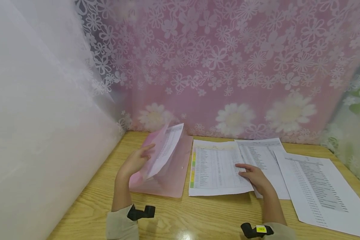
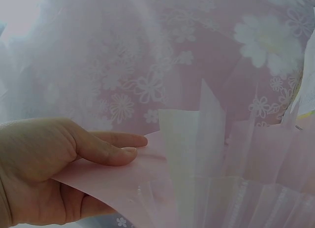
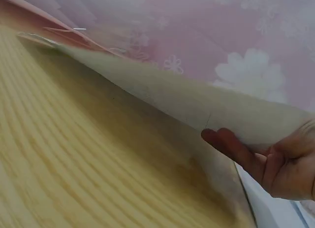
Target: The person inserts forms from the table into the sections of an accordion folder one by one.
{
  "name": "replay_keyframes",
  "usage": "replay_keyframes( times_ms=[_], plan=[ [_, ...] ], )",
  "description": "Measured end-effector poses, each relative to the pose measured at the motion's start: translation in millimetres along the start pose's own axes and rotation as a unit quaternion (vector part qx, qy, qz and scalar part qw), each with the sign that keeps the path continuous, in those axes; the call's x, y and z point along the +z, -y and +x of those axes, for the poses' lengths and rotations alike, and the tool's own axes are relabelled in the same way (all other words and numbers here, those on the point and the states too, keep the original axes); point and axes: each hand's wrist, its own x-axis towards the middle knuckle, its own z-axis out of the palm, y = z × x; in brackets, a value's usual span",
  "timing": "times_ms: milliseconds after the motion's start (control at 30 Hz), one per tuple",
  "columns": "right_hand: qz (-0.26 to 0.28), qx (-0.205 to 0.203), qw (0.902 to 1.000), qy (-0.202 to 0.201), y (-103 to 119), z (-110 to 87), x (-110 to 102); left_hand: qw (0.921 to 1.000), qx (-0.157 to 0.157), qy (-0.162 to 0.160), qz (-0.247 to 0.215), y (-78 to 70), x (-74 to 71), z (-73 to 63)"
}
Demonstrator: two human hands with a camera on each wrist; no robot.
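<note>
On the left of the head view lies a pink plastic folder (image 1: pixel 180 173) with its front cover lifted. My left hand (image 1: pixel 135 161) grips that cover (image 2: pixel 113 183), thumb on one side and fingers on the other. A white printed sheet (image 1: pixel 169 146) stands tilted inside the folder, near clear pocket leaves (image 2: pixel 236 193). To the right, my right hand (image 1: pixel 258 180) pinches the right edge of a printed sheet (image 1: pixel 217 166) with a coloured left strip. That edge is raised off the table, as the right wrist view shows; the far side lies lower.
Two more printed sheets lie at the right, one (image 1: pixel 267 166) partly under the held sheet and the other (image 1: pixel 321 190) nearer the table's right side. Flowered pink curtain (image 1: pixel 216 66) hangs behind the wooden table (image 1: pixel 174 216), and a pale sheet (image 1: pixel 42 116) closes the left.
</note>
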Motion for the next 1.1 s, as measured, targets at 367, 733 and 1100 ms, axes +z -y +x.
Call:
replay_keyframes(
  times_ms=[367,733,1100],
  plan=[
    [0.011,-0.027,0.9993,-0.022,37,-19.3,-15,0.9998,0.015,-0.002,0.011,2.4,-1.3,0.8],
    [0.028,-0.048,0.9983,-0.016,69,-26.4,-3,0.9999,-0.002,-0.001,0.014,2.4,-1.6,-0.5],
    [0.001,-0.068,0.9966,-0.046,95,-30.0,29,0.9998,-0.005,-0.003,0.02,-0.2,-0.9,0.4]
  ],
)
